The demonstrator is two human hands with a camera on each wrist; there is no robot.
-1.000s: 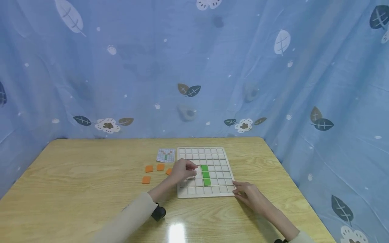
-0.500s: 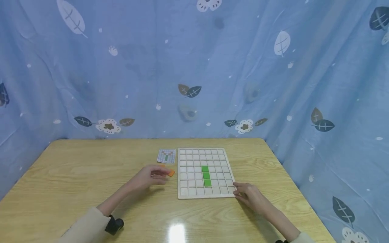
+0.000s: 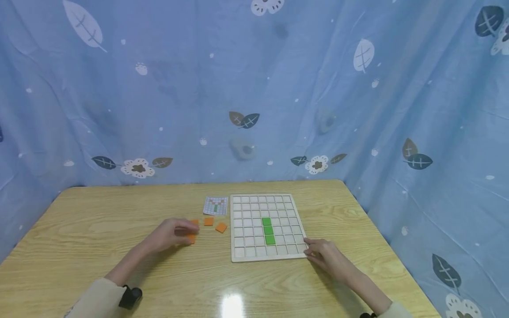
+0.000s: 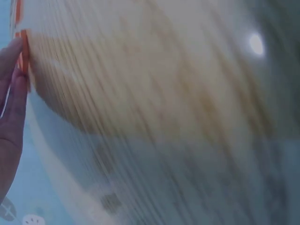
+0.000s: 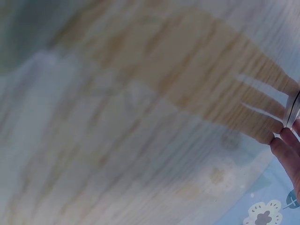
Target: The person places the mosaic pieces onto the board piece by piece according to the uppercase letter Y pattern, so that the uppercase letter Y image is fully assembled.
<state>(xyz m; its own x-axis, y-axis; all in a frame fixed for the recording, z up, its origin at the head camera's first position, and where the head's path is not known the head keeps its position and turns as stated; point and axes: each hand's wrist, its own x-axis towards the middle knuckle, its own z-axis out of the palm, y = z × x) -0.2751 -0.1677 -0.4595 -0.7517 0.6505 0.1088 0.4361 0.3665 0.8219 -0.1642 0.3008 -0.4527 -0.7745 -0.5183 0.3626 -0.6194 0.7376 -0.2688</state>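
Note:
At the orange tiles left of the board, my left hand (image 3: 171,234) hovers low, fingers curved and apart. Its fingertips overlap the nearest orange tile (image 3: 192,238) and the edge of another orange tile (image 3: 194,221) behind it. In the left wrist view, the fingertips are right at an orange tile (image 4: 25,51) seen edge-on. My right hand (image 3: 326,257) grips the near right corner of a pale gridded board (image 3: 258,259); in the right wrist view, fingers and thumb meet the board's edge (image 5: 293,110). Three green tiles (image 3: 268,230) form a column on the board.
Two more orange tiles lie between hand and board, one square-on (image 3: 208,221) and one turned askew (image 3: 221,227). Behind them is a small pattern card (image 3: 216,206) with a coloured Y shape. A blue curtain (image 3: 191,88) hangs behind the wooden table (image 3: 119,212).
My left hand has moved from over the board leftward to the orange tiles. My right hand stays at the board's corner. The green column looks the same.

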